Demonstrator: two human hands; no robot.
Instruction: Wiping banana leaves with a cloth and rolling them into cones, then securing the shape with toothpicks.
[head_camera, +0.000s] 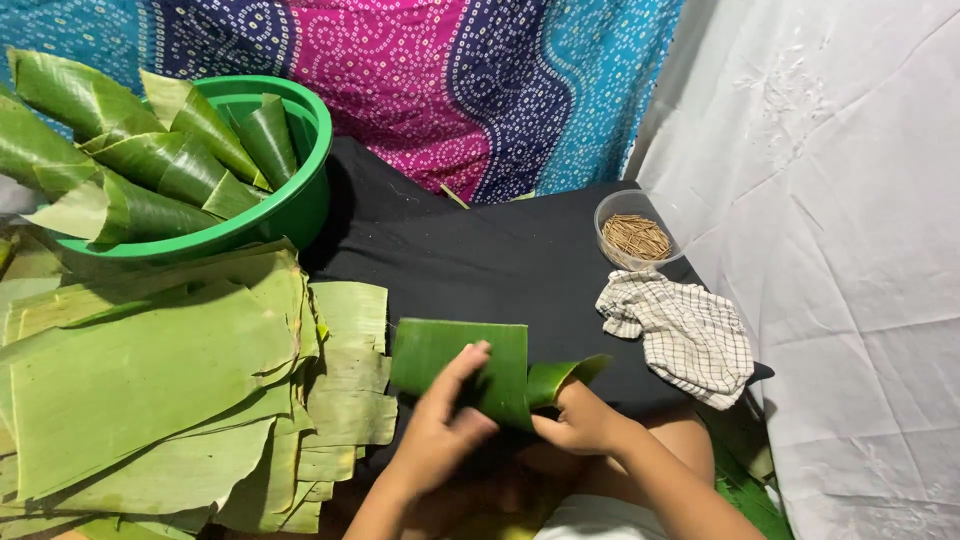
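A green basin (300, 205) of rolled leaf cones sits above a stack of banana leaves (150, 380). On the black cloth (480, 260), the left hand (440, 425) and right hand (580, 420) both pinch a folded banana leaf piece (470, 365). Right lie a checked cloth (690, 335) and a bowl of sticks (636, 232).

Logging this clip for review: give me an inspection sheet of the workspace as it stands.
Surface: black cloth, mostly bare in the middle.
Job's things: banana leaf piece, one end curled up; stack of flat leaves at left.
Clutter: green basin of folded leaf cones; clear bowl of thin sticks; checked cloth.
Grips: left hand thumb and fingers on the leaf piece; right hand pinching its curled end.
Cables: nothing seen.
Surroundings: patterned fabric behind, white sheet at right.
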